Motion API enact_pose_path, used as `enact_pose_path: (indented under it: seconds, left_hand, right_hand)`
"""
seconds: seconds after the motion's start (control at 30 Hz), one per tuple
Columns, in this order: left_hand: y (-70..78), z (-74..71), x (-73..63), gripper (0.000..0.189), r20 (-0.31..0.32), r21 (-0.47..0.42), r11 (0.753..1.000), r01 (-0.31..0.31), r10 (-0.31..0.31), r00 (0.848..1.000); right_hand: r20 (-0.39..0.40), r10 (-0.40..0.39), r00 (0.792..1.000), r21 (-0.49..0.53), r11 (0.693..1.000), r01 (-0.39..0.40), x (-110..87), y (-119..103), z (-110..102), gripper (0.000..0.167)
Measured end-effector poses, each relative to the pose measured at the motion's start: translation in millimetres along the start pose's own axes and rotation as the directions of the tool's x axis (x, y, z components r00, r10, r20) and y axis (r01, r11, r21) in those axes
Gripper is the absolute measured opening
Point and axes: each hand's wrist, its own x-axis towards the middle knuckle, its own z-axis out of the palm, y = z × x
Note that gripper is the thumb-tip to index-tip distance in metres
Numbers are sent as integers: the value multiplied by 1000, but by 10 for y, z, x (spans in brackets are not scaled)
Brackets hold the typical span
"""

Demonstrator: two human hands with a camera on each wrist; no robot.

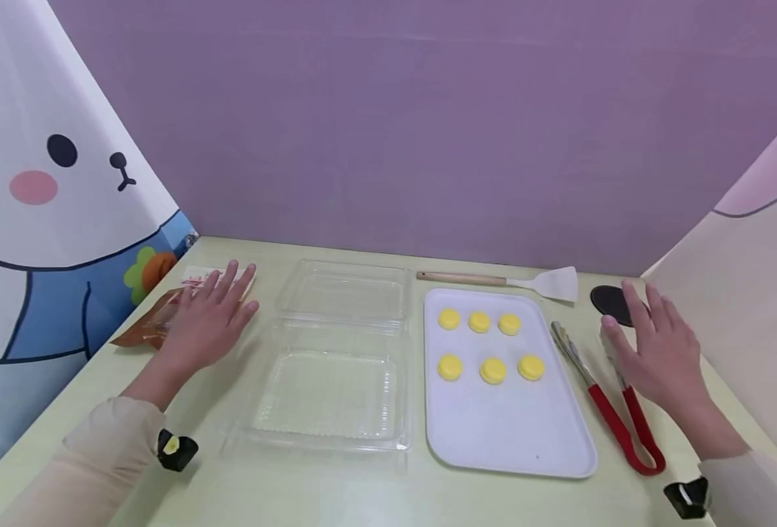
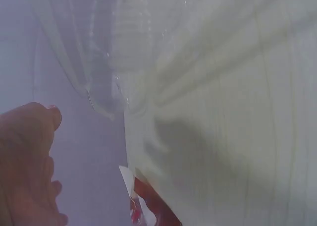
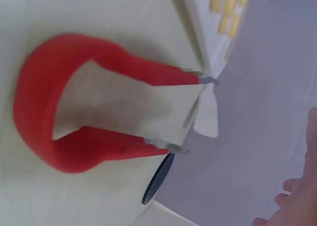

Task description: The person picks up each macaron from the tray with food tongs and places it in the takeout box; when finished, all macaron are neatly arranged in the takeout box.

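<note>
My left hand [image 1: 209, 322], fingers straight and spread, hovers in front of a brown and white packet [image 1: 158, 318] at the table's left. My right hand [image 1: 665, 351] is likewise open, palm down over the far end of red-handled metal tongs [image 1: 632, 432]. Beside the tongs lies a white tray [image 1: 513, 432] with two rows of yellow macarons [image 1: 493, 370]. A clear plastic clamshell box [image 1: 336, 395] sits with its lid spread back, left of the tray. In the right wrist view the tongs' red handle [image 3: 37, 107] looms close, apart from the fingers.
Behind the tray lies a white spatula [image 1: 556, 284] with a wooden handle. A black round disc [image 1: 611, 303] is partly hidden by my right hand. A purple backdrop [image 1: 428, 132] rises at the table's back edge, with a cartoon-printed cloth [image 1: 39, 241] on the left.
</note>
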Motion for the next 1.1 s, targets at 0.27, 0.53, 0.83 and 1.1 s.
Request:
enact_pose_path:
  seconds: [0.27,0.53,0.83,1.1]
  left_hand:
    - [234,-53,-30,73,110,-233,972,36,-10,994]
    - [321,4,-106,72,199,-355,927,125,-56,978]
    - [324,83,-195,61,276,-449,861,241,-123,953]
    - [284,157,-186,62,320,-540,789,294,-131,938]
  right_hand:
    - [-90,31,995,145,989,-17,-113,-178,-85,69]
    - [-32,133,991,209,970,-123,-218,-214,-80,73]
    - [125,275,953,245,922,-298,-324,-90,-25,78]
    - [303,355,885,182,890,-419,-349,45,37,87]
